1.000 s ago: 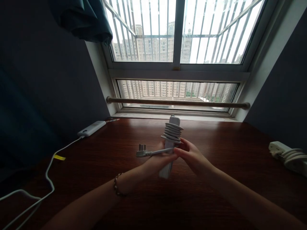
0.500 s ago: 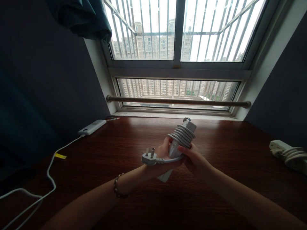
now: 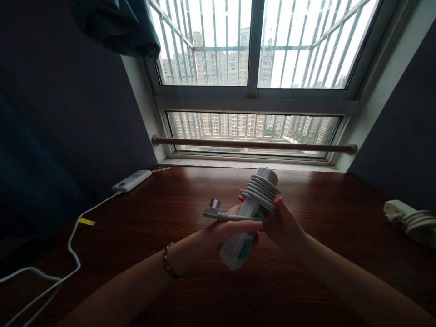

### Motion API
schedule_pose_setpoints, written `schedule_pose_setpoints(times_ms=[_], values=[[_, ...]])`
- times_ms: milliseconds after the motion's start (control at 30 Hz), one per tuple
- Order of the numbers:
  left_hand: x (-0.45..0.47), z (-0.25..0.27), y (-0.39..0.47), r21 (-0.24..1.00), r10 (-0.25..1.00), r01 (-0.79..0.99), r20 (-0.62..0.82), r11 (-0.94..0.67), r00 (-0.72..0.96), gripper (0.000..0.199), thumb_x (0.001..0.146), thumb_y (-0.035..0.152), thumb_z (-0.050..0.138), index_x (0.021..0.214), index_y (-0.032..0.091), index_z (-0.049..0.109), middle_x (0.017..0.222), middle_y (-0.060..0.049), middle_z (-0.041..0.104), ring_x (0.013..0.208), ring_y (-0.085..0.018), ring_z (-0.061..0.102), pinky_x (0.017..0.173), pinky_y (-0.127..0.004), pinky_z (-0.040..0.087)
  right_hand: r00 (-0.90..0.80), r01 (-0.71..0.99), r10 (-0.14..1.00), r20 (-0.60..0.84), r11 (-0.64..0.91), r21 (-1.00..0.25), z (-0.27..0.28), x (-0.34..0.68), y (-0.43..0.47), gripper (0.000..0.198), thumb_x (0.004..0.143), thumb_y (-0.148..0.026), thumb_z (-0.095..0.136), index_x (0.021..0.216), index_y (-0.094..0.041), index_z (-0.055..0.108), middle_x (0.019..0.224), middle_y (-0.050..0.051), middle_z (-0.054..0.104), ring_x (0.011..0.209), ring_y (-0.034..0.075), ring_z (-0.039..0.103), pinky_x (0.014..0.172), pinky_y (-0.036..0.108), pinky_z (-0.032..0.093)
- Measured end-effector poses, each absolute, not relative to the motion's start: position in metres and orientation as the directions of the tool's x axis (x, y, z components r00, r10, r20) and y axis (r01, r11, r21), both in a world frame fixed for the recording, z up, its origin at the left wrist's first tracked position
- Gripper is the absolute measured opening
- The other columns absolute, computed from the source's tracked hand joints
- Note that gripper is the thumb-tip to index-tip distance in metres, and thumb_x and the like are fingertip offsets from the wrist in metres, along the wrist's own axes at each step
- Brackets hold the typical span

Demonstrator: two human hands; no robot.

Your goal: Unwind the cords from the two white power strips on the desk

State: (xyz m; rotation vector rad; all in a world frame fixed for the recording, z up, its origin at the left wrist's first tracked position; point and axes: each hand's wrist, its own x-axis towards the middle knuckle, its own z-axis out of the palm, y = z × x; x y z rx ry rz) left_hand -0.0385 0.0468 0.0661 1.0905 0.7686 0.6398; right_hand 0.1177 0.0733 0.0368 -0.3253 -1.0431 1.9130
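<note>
Both hands hold a white power strip (image 3: 235, 255) above the brown wooden surface. Its grey-white cord (image 3: 261, 190) is wound in several turns around the far half. My left hand (image 3: 226, 230) wraps the strip's lower middle, with the thumb lying across it under the cord's loose end. The plug (image 3: 213, 210) at that end sticks out to the left over my left hand, prongs up. My right hand (image 3: 284, 222) grips the right side, its thumb against the wound cord. A bluish label shows on the near part of the strip.
Another power strip (image 3: 407, 218) with a wound cord lies at the right edge. On the left is a white device (image 3: 132, 180) with a white cable (image 3: 72, 236) and a yellow tag (image 3: 86, 221). A metal rail (image 3: 252, 144) crosses the window behind.
The power strip has been rolled in my hands, bringing its bluish label into view. The plug has turned with it, and my right thumb has moved up onto the wound cord.
</note>
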Motion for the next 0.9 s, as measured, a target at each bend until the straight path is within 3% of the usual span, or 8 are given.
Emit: schedule_pose_setpoints(times_ms=[100, 267, 367, 500, 600, 767, 900], values=[[-0.041, 0.059, 0.046, 0.939, 0.765, -0.026, -0.263, 0.344, 0.588, 0.042, 0.061, 0.043, 0.072, 0.085, 0.012, 0.058, 0.074, -0.005, 0.06, 0.063, -0.013, 0.056, 0.058, -0.026, 0.042, -0.463, -0.591, 0.877, 0.125, -0.2, -0.781, 0.042, 0.12, 0.073, 0.053, 0.066, -0.055, 0.069, 0.102, -0.016, 0.065, 0.089, 0.007, 0.066, 0.056, 0.013, 0.054, 0.045, 0.024, 0.043], [-0.044, 0.045, 0.048, 0.893, 0.665, -0.109, -0.239, 0.437, 0.708, 0.041, 0.06, 0.041, 0.069, 0.085, 0.01, 0.06, 0.079, -0.006, 0.057, 0.065, -0.013, 0.054, 0.061, -0.026, 0.042, -0.422, -0.584, 0.903, 0.077, -0.206, -0.785, 0.041, 0.12, 0.072, 0.041, 0.065, -0.048, 0.072, 0.089, -0.016, 0.063, 0.072, 0.003, 0.063, 0.052, 0.014, 0.053, 0.041, 0.024, 0.038], [-0.042, 0.044, 0.046, 0.864, 0.631, -0.147, -0.226, 0.482, 0.742, 0.034, 0.063, 0.037, 0.065, 0.083, 0.011, 0.06, 0.078, -0.005, 0.056, 0.066, -0.012, 0.053, 0.063, -0.027, 0.042, -0.341, -0.568, 0.938, 0.058, -0.156, -0.808, 0.043, 0.119, 0.071, 0.035, 0.067, -0.043, 0.073, 0.086, -0.015, 0.061, 0.071, 0.003, 0.062, 0.054, 0.014, 0.055, 0.045, 0.024, 0.042], [-0.035, 0.047, 0.043, 0.898, 0.696, -0.052, -0.3, 0.436, 0.653, 0.036, 0.061, 0.036, 0.066, 0.086, 0.011, 0.06, 0.078, -0.006, 0.056, 0.067, -0.014, 0.054, 0.062, -0.029, 0.042, -0.256, -0.553, 0.96, 0.113, -0.049, -0.832, 0.05, 0.119, 0.07, 0.036, 0.07, -0.041, 0.071, 0.09, -0.013, 0.062, 0.079, 0.007, 0.066, 0.065, 0.018, 0.062, 0.06, 0.029, 0.05], [-0.034, 0.047, 0.043, 0.916, 0.694, -0.055, -0.261, 0.397, 0.671, 0.037, 0.059, 0.034, 0.067, 0.089, 0.012, 0.06, 0.078, -0.004, 0.056, 0.066, -0.014, 0.054, 0.06, -0.027, 0.042, -0.243, -0.575, 0.963, 0.115, -0.047, -0.817, 0.054, 0.121, 0.071, 0.04, 0.067, -0.042, 0.074, 0.091, -0.012, 0.063, 0.081, 0.007, 0.067, 0.07, 0.019, 0.063, 0.067, 0.032, 0.052], [-0.034, 0.043, 0.046, 0.874, 0.627, -0.152, -0.201, 0.462, 0.752, 0.032, 0.056, 0.031, 0.064, 0.08, 0.011, 0.059, 0.079, -0.003, 0.054, 0.062, -0.011, 0.055, 0.058, -0.025, 0.041, -0.228, -0.598, 0.971, 0.068, -0.084, -0.797, 0.057, 0.123, 0.075, 0.043, 0.062, -0.043, 0.077, 0.091, -0.015, 0.064, 0.083, 0.006, 0.067, 0.074, 0.018, 0.063, 0.068, 0.028, 0.052], [-0.032, 0.042, 0.046, 0.908, 0.696, -0.172, -0.16, 0.381, 0.7, 0.032, 0.057, 0.026, 0.064, 0.085, 0.012, 0.058, 0.08, -0.004, 0.055, 0.061, -0.013, 0.056, 0.057, -0.027, 0.042, -0.315, -0.607, 0.941, 0.122, -0.101, -0.788, 0.056, 0.122, 0.075, 0.045, 0.063, -0.049, 0.075, 0.091, -0.016, 0.062, 0.086, 0.007, 0.068, 0.079, 0.021, 0.064, 0.065, 0.03, 0.054]])
